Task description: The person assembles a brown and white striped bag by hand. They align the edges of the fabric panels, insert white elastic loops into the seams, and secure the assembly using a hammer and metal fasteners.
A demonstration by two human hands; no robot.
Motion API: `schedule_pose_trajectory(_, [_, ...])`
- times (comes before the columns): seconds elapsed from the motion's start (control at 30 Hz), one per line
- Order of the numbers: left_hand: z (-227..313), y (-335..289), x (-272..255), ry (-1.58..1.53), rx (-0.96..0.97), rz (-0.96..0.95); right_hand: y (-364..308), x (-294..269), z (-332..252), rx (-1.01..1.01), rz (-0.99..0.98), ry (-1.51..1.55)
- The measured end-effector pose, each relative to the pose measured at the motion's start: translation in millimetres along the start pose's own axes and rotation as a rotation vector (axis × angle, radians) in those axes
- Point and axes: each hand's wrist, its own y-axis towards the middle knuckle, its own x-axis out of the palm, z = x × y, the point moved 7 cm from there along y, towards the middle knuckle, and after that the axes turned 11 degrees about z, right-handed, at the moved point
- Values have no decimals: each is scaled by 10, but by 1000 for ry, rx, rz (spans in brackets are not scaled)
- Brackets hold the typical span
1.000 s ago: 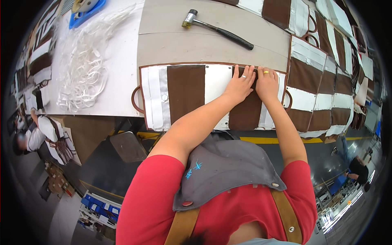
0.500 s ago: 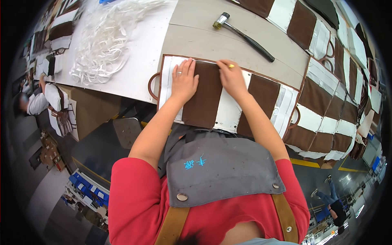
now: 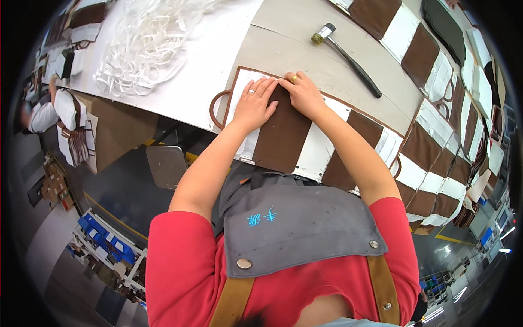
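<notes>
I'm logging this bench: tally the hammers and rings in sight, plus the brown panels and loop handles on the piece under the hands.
Hammers: 1
Rings: 2
Brown panels: 2
Loop handles: 2
Total: 7

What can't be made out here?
Head view:
Underside of the brown-and-white panel: hidden by its upper face.
Panel area beneath the left hand: covered by it.
White strap pile: far end cut off by top edge.
Co-worker at far left: blurred near the rim.
</notes>
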Motion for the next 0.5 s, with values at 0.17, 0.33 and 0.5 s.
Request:
schedule_pose_trajectory(0.17, [-140,-78,-85,-64,22,-23,7,26,25,101,126,-30])
schedule_pose_trajectory(0.33, [-257,-21,-262,57,-16,84,289,87,-78,121,195,107])
schedule_pose_trajectory(0.5, [-305,-48,-190,68,-5,87,334,245,-42,68,68,90])
